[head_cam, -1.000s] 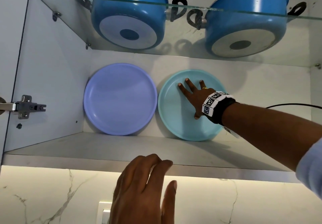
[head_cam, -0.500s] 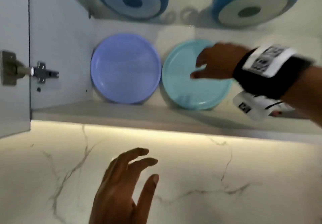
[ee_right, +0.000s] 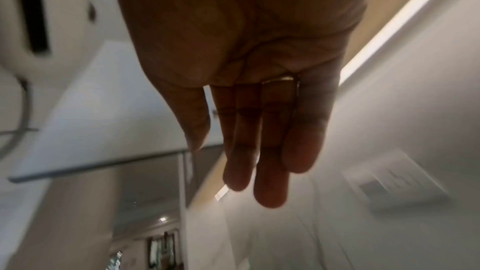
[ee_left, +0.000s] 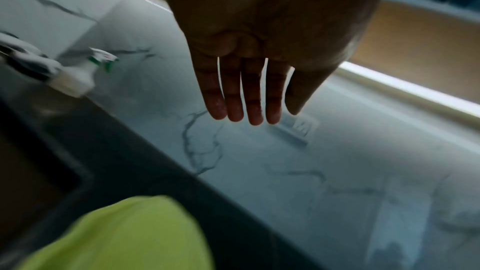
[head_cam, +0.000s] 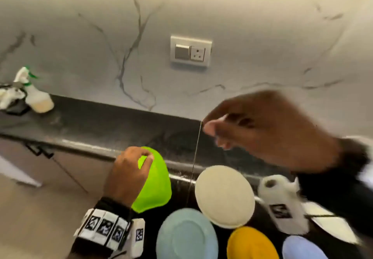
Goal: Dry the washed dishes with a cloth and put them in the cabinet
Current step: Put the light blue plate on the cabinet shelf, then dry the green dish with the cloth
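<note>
Several plates lie upside down on the black counter (head_cam: 101,123): green (head_cam: 155,188), cream (head_cam: 224,196), pale teal (head_cam: 185,236), yellow (head_cam: 250,244) and lavender (head_cam: 300,248). My left hand (head_cam: 131,170) hovers over the green plate's far rim. In the left wrist view its fingers (ee_left: 244,94) are straight and hold nothing, with the green plate (ee_left: 124,237) below the palm. My right hand (head_cam: 262,129) is blurred in mid-air above the cream plate. Its fingers (ee_right: 259,141) are straight and empty.
A paper towel roll (head_cam: 282,204) stands right of the cream plate. A spray bottle (head_cam: 34,95) sits at the counter's far left, by the marble wall. A switch and socket plate (head_cam: 190,51) is on that wall. The cabinet is out of view.
The view has dropped from the cabinet shelf to the counter. My right hand left the teal plate in the cabinet and came down. My left hand moved down over the green plate.
</note>
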{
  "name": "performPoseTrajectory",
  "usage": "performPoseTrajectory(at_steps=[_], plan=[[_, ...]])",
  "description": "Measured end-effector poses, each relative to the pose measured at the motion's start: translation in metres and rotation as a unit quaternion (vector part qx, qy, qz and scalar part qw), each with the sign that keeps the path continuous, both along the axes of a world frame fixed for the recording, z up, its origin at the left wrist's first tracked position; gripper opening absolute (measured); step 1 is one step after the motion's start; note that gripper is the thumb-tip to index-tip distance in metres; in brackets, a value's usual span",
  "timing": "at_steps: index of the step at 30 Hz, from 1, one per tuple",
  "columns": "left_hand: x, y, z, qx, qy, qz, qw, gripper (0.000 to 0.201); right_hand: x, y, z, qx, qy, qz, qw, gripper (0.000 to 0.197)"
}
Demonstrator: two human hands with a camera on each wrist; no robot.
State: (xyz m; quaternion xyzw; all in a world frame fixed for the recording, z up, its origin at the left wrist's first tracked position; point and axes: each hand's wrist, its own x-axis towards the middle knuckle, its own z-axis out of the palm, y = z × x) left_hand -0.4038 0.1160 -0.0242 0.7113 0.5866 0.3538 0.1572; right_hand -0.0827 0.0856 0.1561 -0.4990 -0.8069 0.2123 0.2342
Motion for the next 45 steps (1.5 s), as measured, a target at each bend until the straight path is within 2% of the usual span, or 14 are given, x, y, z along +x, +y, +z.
performPoseTrajectory(at_steps=[2,5,9,12,15,20,24,27,30,32,34,40,43,45], plan=[[-0.018,-0.007,-0.033,-0.066,0.037,0.036,0.997,0.014,-0.078,-0.007,-0.031,-0.056,0.016,-0.026,0.998,0.015],[-0.041,-0.008,-0.067,-0.167,0.052,0.09,0.98,0.022,-0.107,0.027,-0.119,-0.146,-0.049,-0.043,0.987,0.015],[-0.059,-0.001,-0.101,-0.271,0.053,0.132,0.952,0.05,-0.137,0.064,-0.197,-0.238,-0.123,-0.08,0.96,0.026],[-0.062,0.006,-0.116,-0.297,0.037,0.134,0.944,0.06,-0.157,0.08,-0.235,-0.266,-0.19,-0.084,0.941,0.031],[-0.064,0.013,-0.124,-0.312,0.009,0.148,0.938,0.06,-0.168,0.085,-0.254,-0.294,-0.217,-0.096,0.926,0.036],[-0.061,0.015,-0.123,-0.326,0.012,0.161,0.932,0.058,-0.18,0.084,-0.268,-0.28,-0.242,-0.083,0.925,0.035],[-0.063,0.015,-0.125,-0.343,-0.018,0.166,0.924,0.043,-0.19,0.079,-0.268,-0.301,-0.236,-0.07,0.921,0.029],[-0.072,0.016,-0.128,-0.359,-0.17,0.193,0.897,0.049,-0.194,0.078,-0.262,-0.314,-0.216,-0.071,0.922,0.029],[-0.068,0.008,-0.122,-0.368,-0.428,0.2,0.801,0.037,-0.19,0.078,-0.256,-0.337,-0.184,-0.052,0.922,0.037],[-0.058,0.001,-0.109,-0.365,-0.491,0.18,0.77,0.033,-0.183,0.076,-0.255,-0.367,-0.146,-0.044,0.918,0.047],[-0.047,-0.004,-0.1,-0.333,-0.518,0.175,0.768,0.034,-0.171,0.07,-0.25,-0.374,-0.109,-0.045,0.92,0.046],[-0.009,-0.011,-0.066,-0.265,-0.571,0.172,0.757,0.035,-0.081,0.041,-0.208,-0.289,0.052,-0.063,0.954,0.03],[0.031,-0.014,-0.043,-0.262,-0.587,0.16,0.749,0.038,-0.009,0.014,-0.189,-0.257,0.15,-0.109,0.948,0.024],[0.065,-0.018,-0.031,-0.266,-0.59,0.142,0.749,0.037,0.045,-0.006,-0.182,-0.238,0.181,-0.154,0.942,0.02]])
